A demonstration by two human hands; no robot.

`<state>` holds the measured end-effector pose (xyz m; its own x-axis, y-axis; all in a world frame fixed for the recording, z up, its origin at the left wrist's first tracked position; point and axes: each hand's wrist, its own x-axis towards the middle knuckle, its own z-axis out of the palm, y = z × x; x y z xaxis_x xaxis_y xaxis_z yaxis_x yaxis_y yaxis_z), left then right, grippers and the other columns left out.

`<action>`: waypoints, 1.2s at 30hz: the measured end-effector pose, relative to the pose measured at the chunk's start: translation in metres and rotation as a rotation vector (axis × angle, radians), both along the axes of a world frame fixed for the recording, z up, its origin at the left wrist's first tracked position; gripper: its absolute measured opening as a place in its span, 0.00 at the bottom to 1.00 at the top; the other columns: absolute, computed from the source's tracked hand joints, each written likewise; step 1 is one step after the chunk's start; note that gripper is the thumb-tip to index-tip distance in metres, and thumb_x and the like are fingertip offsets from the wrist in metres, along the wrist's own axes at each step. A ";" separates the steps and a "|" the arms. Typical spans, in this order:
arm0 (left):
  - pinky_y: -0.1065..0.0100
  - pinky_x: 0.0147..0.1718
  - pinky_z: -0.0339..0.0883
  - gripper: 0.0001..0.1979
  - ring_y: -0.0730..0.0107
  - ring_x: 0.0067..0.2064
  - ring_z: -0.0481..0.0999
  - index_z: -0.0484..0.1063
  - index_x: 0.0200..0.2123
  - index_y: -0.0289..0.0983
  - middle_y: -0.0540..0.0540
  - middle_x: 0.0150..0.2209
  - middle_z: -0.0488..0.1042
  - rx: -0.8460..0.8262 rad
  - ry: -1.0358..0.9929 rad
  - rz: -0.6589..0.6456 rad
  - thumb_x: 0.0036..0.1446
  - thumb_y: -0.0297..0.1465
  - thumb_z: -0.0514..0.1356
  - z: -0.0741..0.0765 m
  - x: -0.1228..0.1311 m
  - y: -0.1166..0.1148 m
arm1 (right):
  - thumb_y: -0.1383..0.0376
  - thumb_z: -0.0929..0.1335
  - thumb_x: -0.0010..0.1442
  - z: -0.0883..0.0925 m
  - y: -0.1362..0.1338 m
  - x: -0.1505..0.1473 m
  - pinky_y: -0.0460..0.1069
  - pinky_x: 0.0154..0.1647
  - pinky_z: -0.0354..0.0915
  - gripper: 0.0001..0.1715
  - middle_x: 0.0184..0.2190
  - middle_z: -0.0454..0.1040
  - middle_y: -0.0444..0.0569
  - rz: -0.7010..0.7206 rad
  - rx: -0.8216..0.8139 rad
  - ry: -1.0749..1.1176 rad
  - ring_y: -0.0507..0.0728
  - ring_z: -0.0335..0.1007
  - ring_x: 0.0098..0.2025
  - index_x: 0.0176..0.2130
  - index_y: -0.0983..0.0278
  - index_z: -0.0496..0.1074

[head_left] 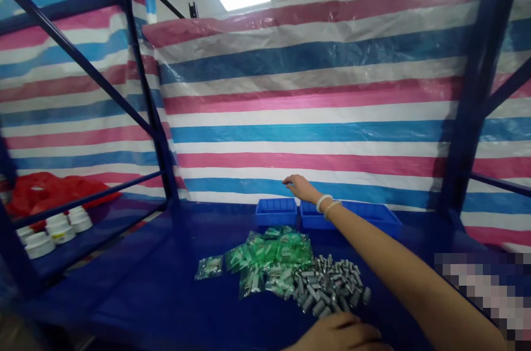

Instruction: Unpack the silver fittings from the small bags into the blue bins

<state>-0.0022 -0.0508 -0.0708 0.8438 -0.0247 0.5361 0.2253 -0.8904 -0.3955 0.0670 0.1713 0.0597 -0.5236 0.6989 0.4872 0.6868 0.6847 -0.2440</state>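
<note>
My right hand [299, 187] reaches far forward over two blue plastic bins [276, 212] at the back of the blue shelf. Its fingers are stretched out to the left and hold nothing. Two bead bracelets [327, 205] sit on that wrist. My left hand [340, 335] lies at the bottom edge of the view with its fingers curled, touching the near side of a pile of small grey metal cylinders [332, 284]. What the fingers hold is hidden. Left of the cylinders lies a heap of small green plastic bags [269, 259].
One green bag [209, 267] lies apart to the left. Blue rack posts [151, 107] stand left and right. A striped tarp [315, 118] closes off the back. On the left shelf are white jars [53, 229] and a red plastic bag [45, 190].
</note>
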 end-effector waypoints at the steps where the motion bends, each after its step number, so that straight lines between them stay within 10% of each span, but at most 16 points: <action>1: 0.78 0.45 0.68 0.16 0.81 0.50 0.73 0.71 0.47 0.38 0.60 0.47 0.78 0.010 -0.083 -0.006 0.69 0.34 0.44 0.006 -0.004 -0.006 | 0.64 0.65 0.66 0.007 -0.012 0.010 0.59 0.50 0.66 0.12 0.48 0.72 0.52 0.009 0.035 0.036 0.59 0.69 0.49 0.48 0.66 0.69; 7: 0.56 0.58 0.61 0.21 0.61 0.59 0.67 0.63 0.57 0.40 0.47 0.55 0.72 -0.130 -0.238 0.375 0.61 0.31 0.54 0.041 -0.094 -0.028 | 0.65 0.62 0.66 0.007 -0.138 0.091 0.56 0.51 0.66 0.12 0.44 0.74 0.52 0.102 0.138 0.128 0.59 0.69 0.48 0.47 0.62 0.70; 11: 0.40 0.59 0.53 0.37 0.42 0.64 0.55 0.51 0.64 0.44 0.40 0.65 0.57 -0.440 -0.263 0.915 0.54 0.42 0.60 0.052 -0.184 -0.003 | 0.58 0.66 0.61 -0.053 -0.215 0.127 0.63 0.56 0.62 0.26 0.55 0.67 0.54 0.072 0.064 0.072 0.65 0.62 0.57 0.59 0.53 0.62; 14: 0.35 0.58 0.47 0.50 0.35 0.65 0.50 0.43 0.67 0.46 0.37 0.67 0.50 -0.699 -0.126 1.032 0.46 0.54 0.62 0.050 -0.216 0.017 | 0.51 0.71 0.53 -0.099 -0.232 0.127 0.70 0.56 0.59 0.47 0.65 0.53 0.55 0.011 -0.029 -0.008 0.74 0.53 0.63 0.65 0.48 0.50; 22: 0.37 0.60 0.41 0.57 0.35 0.67 0.41 0.39 0.67 0.50 0.40 0.70 0.39 -0.868 0.100 0.775 0.39 0.58 0.64 0.062 -0.184 0.042 | 0.44 0.72 0.45 -0.115 -0.204 0.084 0.80 0.56 0.40 0.57 0.69 0.41 0.55 0.025 -0.174 -0.106 0.80 0.36 0.66 0.66 0.46 0.45; 36: 0.33 0.58 0.43 0.51 0.30 0.66 0.44 0.48 0.65 0.56 0.43 0.69 0.43 -0.833 0.163 0.613 0.39 0.57 0.64 0.057 -0.127 0.060 | 0.61 0.69 0.51 -0.101 -0.197 0.102 0.59 0.57 0.56 0.31 0.55 0.63 0.57 0.098 -0.182 -0.001 0.66 0.59 0.57 0.54 0.61 0.64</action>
